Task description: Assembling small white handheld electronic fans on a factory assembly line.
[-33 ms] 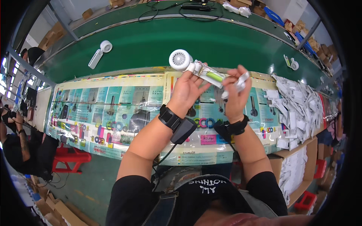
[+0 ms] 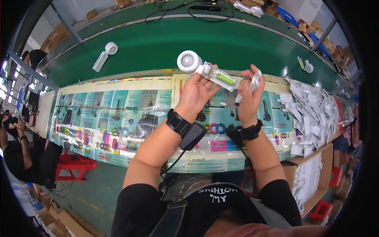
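Observation:
My left hand (image 2: pixel 194 94) is closed around the neck of a white handheld fan (image 2: pixel 188 61), just below its round head. The fan's handle lies uncovered, showing a green battery cell (image 2: pixel 225 79) and thin wires. To the right, my right hand (image 2: pixel 251 94) grips a white plastic piece (image 2: pixel 256 79), slightly blurred, a short gap from the handle's end. Its exact shape is partly hidden by the fingers. Beneath both hands is a table covered with printed sheets (image 2: pixel 132 114).
A heap of white plastic parts (image 2: pixel 310 112) lies at the table's right, above a cardboard box (image 2: pixel 325 168) of similar pieces. On the green conveyor belt (image 2: pixel 150 47) rest another white fan (image 2: pixel 104 57) and an uncovered one (image 2: pixel 306 66). Another person (image 2: pixel 25 154) works at far left.
My right hand has drawn slightly right, away from the handle's end, with the white piece in it. The left hand and fan stay nearly still.

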Demonstrator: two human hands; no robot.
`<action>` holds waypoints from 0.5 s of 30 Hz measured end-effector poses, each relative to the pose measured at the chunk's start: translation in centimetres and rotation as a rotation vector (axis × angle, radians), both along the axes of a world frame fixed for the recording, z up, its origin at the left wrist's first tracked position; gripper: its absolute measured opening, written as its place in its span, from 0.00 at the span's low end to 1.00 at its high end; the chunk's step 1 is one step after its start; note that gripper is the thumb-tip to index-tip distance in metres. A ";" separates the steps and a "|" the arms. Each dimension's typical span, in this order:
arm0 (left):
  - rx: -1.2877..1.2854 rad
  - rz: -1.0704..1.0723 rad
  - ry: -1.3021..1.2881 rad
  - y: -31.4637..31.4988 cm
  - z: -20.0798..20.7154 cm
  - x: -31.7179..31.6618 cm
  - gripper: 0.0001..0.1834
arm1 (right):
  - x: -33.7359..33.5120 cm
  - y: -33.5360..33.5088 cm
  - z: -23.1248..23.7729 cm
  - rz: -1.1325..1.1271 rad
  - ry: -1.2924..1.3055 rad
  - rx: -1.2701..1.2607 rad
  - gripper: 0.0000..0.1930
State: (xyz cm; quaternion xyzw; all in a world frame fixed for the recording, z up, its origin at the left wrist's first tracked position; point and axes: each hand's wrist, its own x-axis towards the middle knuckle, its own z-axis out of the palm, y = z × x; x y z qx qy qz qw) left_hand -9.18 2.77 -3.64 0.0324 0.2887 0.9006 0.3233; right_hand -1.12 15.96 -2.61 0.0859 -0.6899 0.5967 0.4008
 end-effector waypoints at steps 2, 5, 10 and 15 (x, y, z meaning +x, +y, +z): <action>0.012 -0.016 0.023 -0.1 0.2 -0.1 0.19 | -0.6 0.9 0.0 -0.097 -0.151 -0.094 0.21; -0.030 0.005 0.010 -0.5 0.3 -0.4 0.20 | -0.9 1.4 -0.4 -0.023 -0.267 -0.185 0.21; -0.065 -0.035 0.086 -0.6 -0.1 -0.8 0.21 | -1.4 2.6 -0.2 0.042 -0.459 -0.147 0.18; -0.296 -0.006 0.353 -1.0 -0.3 -1.2 0.19 | -0.2 4.4 -0.8 0.040 -0.826 0.503 0.26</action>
